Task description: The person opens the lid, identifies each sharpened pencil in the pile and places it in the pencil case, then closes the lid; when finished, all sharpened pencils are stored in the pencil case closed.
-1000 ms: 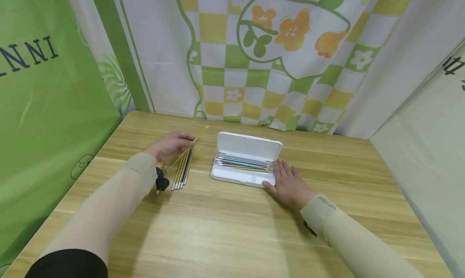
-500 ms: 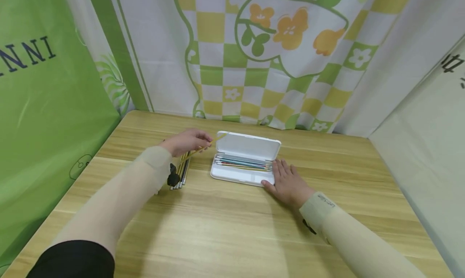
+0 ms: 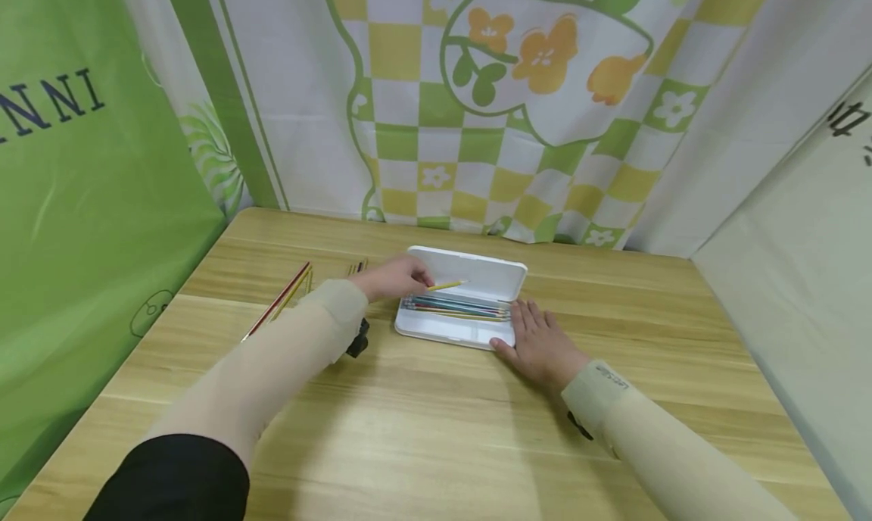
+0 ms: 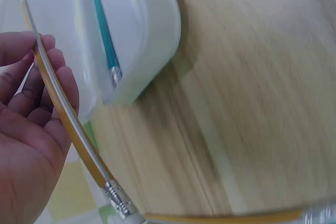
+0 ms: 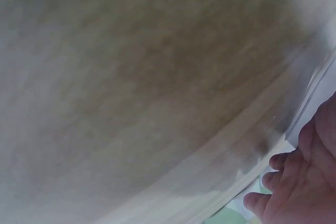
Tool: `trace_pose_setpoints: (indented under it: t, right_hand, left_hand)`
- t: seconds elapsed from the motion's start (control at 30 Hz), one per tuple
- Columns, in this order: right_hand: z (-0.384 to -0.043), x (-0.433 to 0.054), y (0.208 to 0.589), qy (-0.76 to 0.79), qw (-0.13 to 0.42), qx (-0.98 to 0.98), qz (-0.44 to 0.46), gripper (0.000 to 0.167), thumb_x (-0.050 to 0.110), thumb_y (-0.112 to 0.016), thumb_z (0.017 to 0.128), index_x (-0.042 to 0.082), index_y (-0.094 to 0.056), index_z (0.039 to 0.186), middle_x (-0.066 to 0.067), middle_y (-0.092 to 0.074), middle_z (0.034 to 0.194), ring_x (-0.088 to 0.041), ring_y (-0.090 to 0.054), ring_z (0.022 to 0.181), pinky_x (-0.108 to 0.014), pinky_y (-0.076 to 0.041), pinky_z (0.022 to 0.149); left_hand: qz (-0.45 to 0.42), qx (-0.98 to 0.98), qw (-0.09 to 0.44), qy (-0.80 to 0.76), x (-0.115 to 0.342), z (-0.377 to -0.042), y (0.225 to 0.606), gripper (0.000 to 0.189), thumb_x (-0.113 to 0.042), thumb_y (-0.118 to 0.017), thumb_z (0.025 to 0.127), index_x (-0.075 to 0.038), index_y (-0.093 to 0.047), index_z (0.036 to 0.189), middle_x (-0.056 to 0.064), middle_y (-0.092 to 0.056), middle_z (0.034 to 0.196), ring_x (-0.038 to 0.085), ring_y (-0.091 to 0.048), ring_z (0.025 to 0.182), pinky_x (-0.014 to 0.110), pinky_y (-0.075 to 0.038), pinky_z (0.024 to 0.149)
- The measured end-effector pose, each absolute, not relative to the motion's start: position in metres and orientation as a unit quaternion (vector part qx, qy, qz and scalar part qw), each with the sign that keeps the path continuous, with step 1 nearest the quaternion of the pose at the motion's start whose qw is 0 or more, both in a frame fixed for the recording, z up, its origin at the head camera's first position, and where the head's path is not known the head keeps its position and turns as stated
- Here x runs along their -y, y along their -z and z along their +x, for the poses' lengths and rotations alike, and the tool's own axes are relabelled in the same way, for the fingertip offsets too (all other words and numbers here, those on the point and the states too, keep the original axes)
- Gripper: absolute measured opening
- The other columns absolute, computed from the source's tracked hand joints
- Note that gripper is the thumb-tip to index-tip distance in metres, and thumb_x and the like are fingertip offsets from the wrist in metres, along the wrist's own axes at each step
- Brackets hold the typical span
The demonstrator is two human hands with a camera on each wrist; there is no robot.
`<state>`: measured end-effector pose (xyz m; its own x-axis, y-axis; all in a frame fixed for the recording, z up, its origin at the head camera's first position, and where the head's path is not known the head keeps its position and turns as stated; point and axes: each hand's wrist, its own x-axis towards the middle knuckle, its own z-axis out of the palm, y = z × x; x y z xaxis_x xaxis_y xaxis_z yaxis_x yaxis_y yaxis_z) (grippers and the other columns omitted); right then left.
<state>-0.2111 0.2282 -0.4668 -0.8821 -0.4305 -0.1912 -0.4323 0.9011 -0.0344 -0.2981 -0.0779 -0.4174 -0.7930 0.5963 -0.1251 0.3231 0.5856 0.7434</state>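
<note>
My left hand (image 3: 398, 276) pinches a yellow pencil (image 4: 71, 114) between thumb and fingers, over the left end of a white pencil case (image 3: 436, 332). The pencil's tip points right in the head view, and its eraser end hangs below the palm in the left wrist view. The case lies with its lid (image 3: 470, 272) raised. Several pencils (image 3: 456, 307), teal, red and yellow, lie side by side in its tray. My right hand (image 3: 545, 347) rests at the case's right end, fingers straight along its edge. In the right wrist view, only part of that hand (image 5: 299, 182) shows.
Left of the case, a red pencil (image 3: 279, 297) and yellow ones lie on the wooden table (image 3: 436, 430). More pencil ends (image 3: 357, 266) show behind my left forearm, which hides the rest. A patterned curtain (image 3: 490, 150) hangs along the table's back edge.
My left hand has carried the yellow pencil rightward from the loose pencils to over the case. The pencil has turned from slanting to nearly level. My right hand has stayed put.
</note>
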Motion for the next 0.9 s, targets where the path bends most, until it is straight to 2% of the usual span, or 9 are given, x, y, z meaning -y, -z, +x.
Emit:
trace_pose_setpoints:
  t: [0.17,0.3,0.4,0.53,0.67,0.9]
  right_hand:
    - [-0.213,-0.230,0.472,-0.006,0.087,-0.970,-0.227,0.099,0.068,-0.014,0.105,-0.015,-0.013,0.157,-0.034,-0.016,0.163,-0.050,-0.016,0.151,-0.063,-0.016,0.121]
    - [-0.211,-0.228,0.468,0.000,0.092,-0.969,-0.229,0.099,0.068,-0.016,0.105,-0.017,-0.015,0.156,-0.036,-0.018,0.162,-0.052,-0.017,0.150,-0.064,-0.017,0.120]
    - [-0.209,-0.226,0.466,0.003,0.089,-0.970,-0.228,0.094,0.063,-0.022,0.107,-0.018,-0.016,0.155,-0.037,-0.019,0.161,-0.053,-0.019,0.149,-0.064,-0.018,0.120]
    - [-0.210,-0.226,0.468,0.005,0.089,-0.970,-0.226,0.093,0.062,-0.024,0.108,-0.017,-0.015,0.156,-0.037,-0.020,0.161,-0.053,-0.019,0.149,-0.064,-0.018,0.120]
    - [-0.207,-0.223,0.462,0.013,0.099,-0.969,-0.225,0.095,0.064,-0.021,0.107,-0.019,-0.016,0.155,-0.039,-0.019,0.160,-0.054,-0.019,0.148,-0.065,-0.018,0.119]
    - [-0.204,-0.221,0.454,0.007,0.100,-0.970,-0.220,0.087,0.054,-0.032,0.110,-0.019,-0.017,0.154,-0.038,-0.020,0.160,-0.053,-0.019,0.149,-0.064,-0.020,0.120]
  left_hand:
    - [0.283,-0.871,0.190,-0.354,0.064,-0.298,0.422,0.018,0.004,-0.060,0.093,0.006,-0.071,0.106,0.013,-0.071,0.101,0.019,-0.064,0.091,0.030,-0.055,0.085]
    - [0.284,-0.876,0.198,-0.335,0.055,-0.299,0.426,0.017,0.002,-0.059,0.095,0.004,-0.071,0.107,0.011,-0.070,0.101,0.015,-0.060,0.085,0.027,-0.054,0.079]
    - [0.291,-0.881,0.193,-0.319,0.047,-0.300,0.429,0.016,0.000,-0.060,0.096,0.000,-0.072,0.106,0.008,-0.071,0.102,0.015,-0.061,0.088,0.028,-0.054,0.083]
    - [0.304,-0.881,0.189,-0.309,0.039,-0.301,0.437,0.016,-0.001,-0.061,0.096,-0.002,-0.074,0.104,0.006,-0.072,0.102,0.017,-0.063,0.095,0.029,-0.054,0.089]
    - [0.322,-0.888,0.176,-0.279,0.032,-0.295,0.438,0.017,0.000,-0.060,0.095,-0.001,-0.075,0.105,0.007,-0.072,0.103,0.017,-0.064,0.095,0.028,-0.054,0.089]
    - [0.317,-0.900,0.168,-0.247,0.023,-0.292,0.438,0.016,0.000,-0.062,0.097,-0.003,-0.074,0.107,0.007,-0.072,0.103,0.019,-0.064,0.099,0.030,-0.053,0.092]
